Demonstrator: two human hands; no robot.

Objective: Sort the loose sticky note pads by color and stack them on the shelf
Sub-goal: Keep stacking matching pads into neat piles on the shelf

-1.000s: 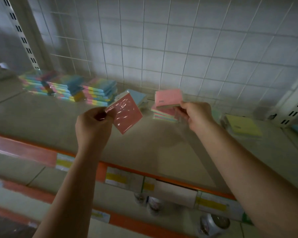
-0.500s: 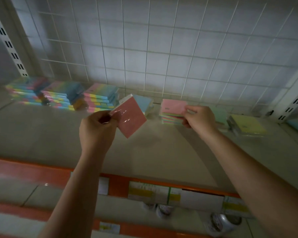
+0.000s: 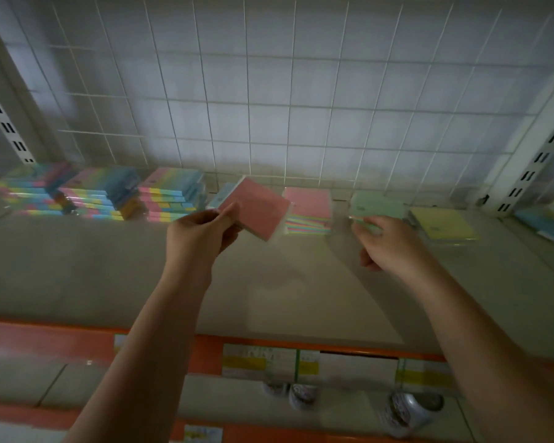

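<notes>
My left hand [image 3: 202,238] pinches a pink sticky note pad [image 3: 259,209] in clear wrap, tilted above the shelf [image 3: 109,266]. A blue pad [image 3: 221,196] lies partly hidden behind it. To its right a pink pad [image 3: 307,201] tops a short multicoloured stack. My right hand [image 3: 387,244] reaches to a green pad [image 3: 378,204]; its fingertips touch the pad's near edge and the thumb stays apart below. A yellow pad [image 3: 442,222] lies further right.
Three stacks of rainbow pads [image 3: 100,193] stand at the back left. Blue pads [image 3: 544,222] sit at the far right. A wire grid [image 3: 269,107] backs the shelf, whose front rail [image 3: 45,340] is orange with price labels. Cans [image 3: 406,410] stand on the shelf below.
My right hand set its pink pad on the middle stack, let go and moved right to the green pad. My left hand keeps its pink pad, now slightly higher and further right.
</notes>
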